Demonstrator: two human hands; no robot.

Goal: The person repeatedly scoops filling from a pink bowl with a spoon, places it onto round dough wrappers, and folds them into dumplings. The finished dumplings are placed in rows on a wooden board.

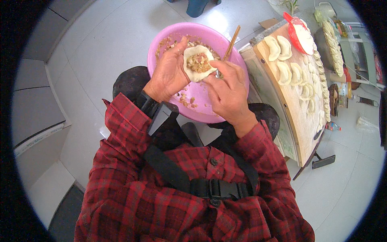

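Note:
Over a pink plastic basin (223, 39), my left hand (170, 71) supports a round dough wrapper (189, 72) against its fingers and palm. A mound of chopped filling (198, 62) lies on the wrapper's middle. The thumb and fingertips of my right hand (228, 87) pinch the wrapper's right edge. Something small and shiny shows by the right fingers; what it is I cannot tell. More filling clings to the basin's wall and bottom. A pair of wooden chopsticks (232, 42) leans on the basin's right rim.
To the right, a wooden board (291, 121) carries rows of crescent dumplings (284, 48) and a red scoop (291, 33) of flour. Beyond it are a tray of dumplings (332, 48), jars and a plastic bottle (332, 126). A blue stool (195, 7) stands ahead; grey cabinets line the left.

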